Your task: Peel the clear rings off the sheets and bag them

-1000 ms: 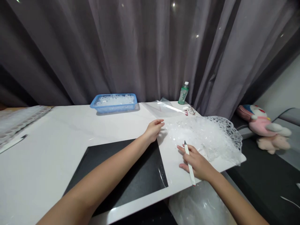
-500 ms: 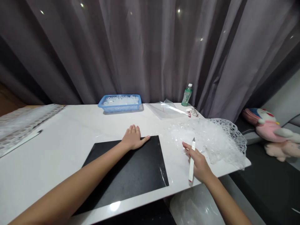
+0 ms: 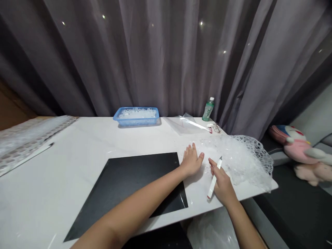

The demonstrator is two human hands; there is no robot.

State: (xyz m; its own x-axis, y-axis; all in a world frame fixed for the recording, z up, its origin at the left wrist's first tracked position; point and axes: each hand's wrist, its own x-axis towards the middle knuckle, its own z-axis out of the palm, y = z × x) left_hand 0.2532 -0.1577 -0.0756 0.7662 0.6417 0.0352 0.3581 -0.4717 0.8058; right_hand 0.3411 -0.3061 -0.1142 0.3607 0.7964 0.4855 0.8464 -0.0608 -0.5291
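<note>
Step in hand reads as a bare-palm sweep: left hand [image 3: 191, 162] spread, grasping nothing, between black mat [image 3: 129, 183] and clear plastic pile [image 3: 241, 162]; right hand [image 3: 225, 186] grip wraps white pen-like tool [image 3: 214, 178] near worktop [image 3: 77, 148] edge, next move calling, I judge, for tip-to-fingers clearance.

Flat sheet [image 3: 132, 176]: plain black is being shown. Pen-shaped tool [image 3: 213, 185]: white is being shown, with a red end. Basket [image 3: 137, 122]: blue is being displayed. Netting [image 3: 255, 147]: a clear ring pattern is being shown.
</note>
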